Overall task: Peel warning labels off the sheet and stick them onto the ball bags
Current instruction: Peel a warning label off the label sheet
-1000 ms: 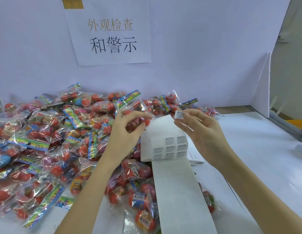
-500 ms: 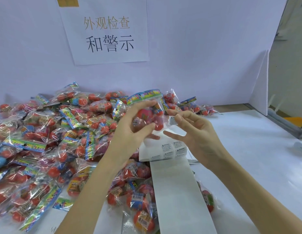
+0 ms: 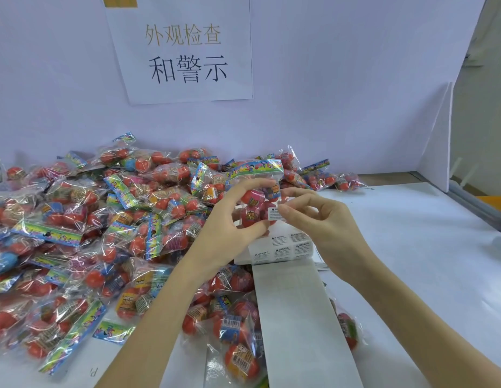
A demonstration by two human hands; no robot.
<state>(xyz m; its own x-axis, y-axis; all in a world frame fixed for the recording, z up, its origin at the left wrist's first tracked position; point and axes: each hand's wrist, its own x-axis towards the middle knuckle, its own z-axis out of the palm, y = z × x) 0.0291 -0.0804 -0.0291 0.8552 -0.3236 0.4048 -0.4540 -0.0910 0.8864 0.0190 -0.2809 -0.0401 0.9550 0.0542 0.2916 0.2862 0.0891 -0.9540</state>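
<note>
Above the label sheet (image 3: 283, 247), the left hand (image 3: 229, 219) grips a ball bag (image 3: 257, 191) while the right hand (image 3: 322, 219) pinches a warning label (image 3: 272, 213) onto it; next, I judge, comes pressing it flat

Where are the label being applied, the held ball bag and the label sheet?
Warning label (image 3: 273, 213), head view, on its printed face.
Held ball bag (image 3: 256, 168), head view, on its colourful header.
Label sheet (image 3: 281, 249), head view, on its remaining labels.
</note>
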